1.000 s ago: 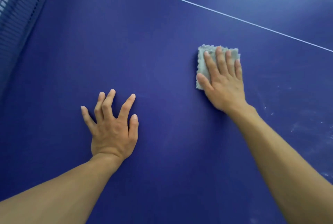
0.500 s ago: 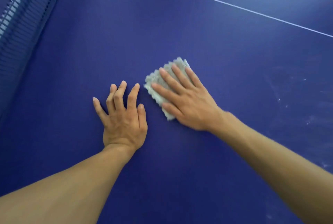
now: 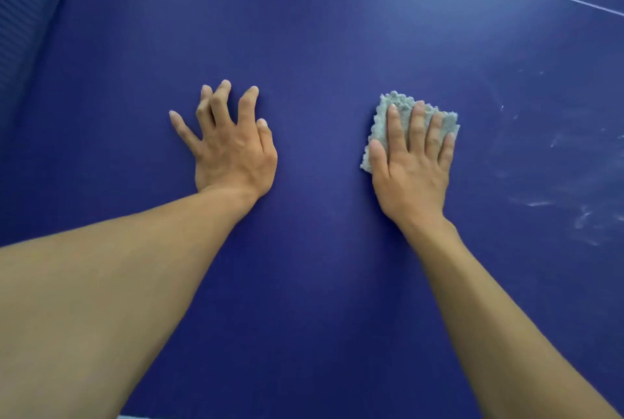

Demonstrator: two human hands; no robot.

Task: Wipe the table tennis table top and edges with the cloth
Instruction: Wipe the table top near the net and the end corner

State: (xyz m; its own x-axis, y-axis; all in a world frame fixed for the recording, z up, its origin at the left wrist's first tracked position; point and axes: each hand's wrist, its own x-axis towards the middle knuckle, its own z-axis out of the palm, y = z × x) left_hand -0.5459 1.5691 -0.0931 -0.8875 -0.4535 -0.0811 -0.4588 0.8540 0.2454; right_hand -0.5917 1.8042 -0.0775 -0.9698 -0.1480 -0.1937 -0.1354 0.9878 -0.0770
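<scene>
The right hand (image 3: 410, 169) presses flat on the soft, light cloth (image 3: 398, 108), best held under a spread palm, while the left hand (image 3: 233, 145) rests open on the table (image 3: 320, 283) well apart.

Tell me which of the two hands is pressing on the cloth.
The right hand: it lies flat on the grey cloth. The left hand rests on the bare blue table, apart from the cloth.
</scene>
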